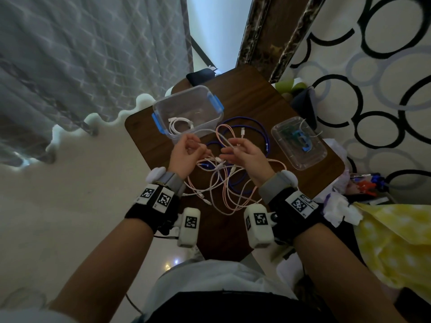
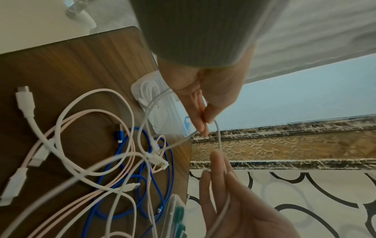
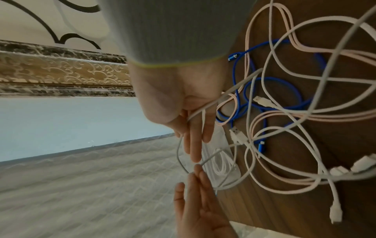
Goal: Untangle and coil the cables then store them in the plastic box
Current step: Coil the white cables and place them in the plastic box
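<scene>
Above a small wooden table point(image 1: 256, 99), a left hand point(image 1: 186, 151) and a right hand point(image 1: 245, 155) hold one grey-white cable point(image 2: 218, 136) raised between them; the left pinches it between thumb and fingers, while the right has it running across the palm and under the thumb, fingers fairly straight. The strand trails down into the tangle point(image 1: 224, 180) of pink, white and blue cables lying loose on the table under and in front of the wrists. The clear box point(image 1: 186, 108) with blue clips stands just beyond the left hand, one white coil point(image 1: 180, 125) already inside; its lid point(image 1: 300, 143) lies well to the right. The cable looks light, limp and smooth-skinned, likely to slide through a slack pinch and to drag neighbouring loops along; the plugs are the stiff, snag-prone parts. Best hold, by this view, is near a plug end, feeding the length hand over hand so crossings fall away; coiling should follow the cable's own curl rather than forcing tight bends at the connectors.
</scene>
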`<state>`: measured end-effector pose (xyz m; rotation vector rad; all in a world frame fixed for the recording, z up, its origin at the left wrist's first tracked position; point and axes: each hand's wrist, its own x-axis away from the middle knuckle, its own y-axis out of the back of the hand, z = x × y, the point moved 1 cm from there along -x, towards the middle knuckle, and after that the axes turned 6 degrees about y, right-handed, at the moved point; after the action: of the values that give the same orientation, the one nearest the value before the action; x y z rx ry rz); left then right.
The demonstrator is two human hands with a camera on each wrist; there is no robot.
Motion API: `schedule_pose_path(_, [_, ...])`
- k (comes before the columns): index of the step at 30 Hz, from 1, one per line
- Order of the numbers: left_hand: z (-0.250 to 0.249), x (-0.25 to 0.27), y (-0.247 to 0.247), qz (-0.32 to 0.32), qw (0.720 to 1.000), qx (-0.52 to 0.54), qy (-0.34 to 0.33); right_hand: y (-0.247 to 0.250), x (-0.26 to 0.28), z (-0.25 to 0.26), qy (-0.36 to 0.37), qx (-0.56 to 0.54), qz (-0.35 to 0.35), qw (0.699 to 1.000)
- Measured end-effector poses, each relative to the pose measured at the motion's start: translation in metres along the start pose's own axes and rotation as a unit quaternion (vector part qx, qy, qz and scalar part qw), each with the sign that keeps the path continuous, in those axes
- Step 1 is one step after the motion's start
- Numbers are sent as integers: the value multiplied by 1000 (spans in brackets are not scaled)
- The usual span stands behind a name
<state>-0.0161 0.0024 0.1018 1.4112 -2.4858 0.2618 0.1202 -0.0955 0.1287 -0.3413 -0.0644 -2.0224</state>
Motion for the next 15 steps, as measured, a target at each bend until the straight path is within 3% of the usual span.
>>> schedule_pose_path(4, [7,-1,3,3,1000,0,8,-9,5,6,-18,-101,29,994])
schedule_pose_path(7, [11,-3,6,10,997,46,67,-11,0,11,4,-164,6,986])
schedule_pose_path(9, [11,-3,9,38,991,85,92,-11,-5,11,17,-182,-11,983])
schedule_pose_path(15, [12,-3,16,75,986,54,140,5,-8,13,84,-178,-63,978])
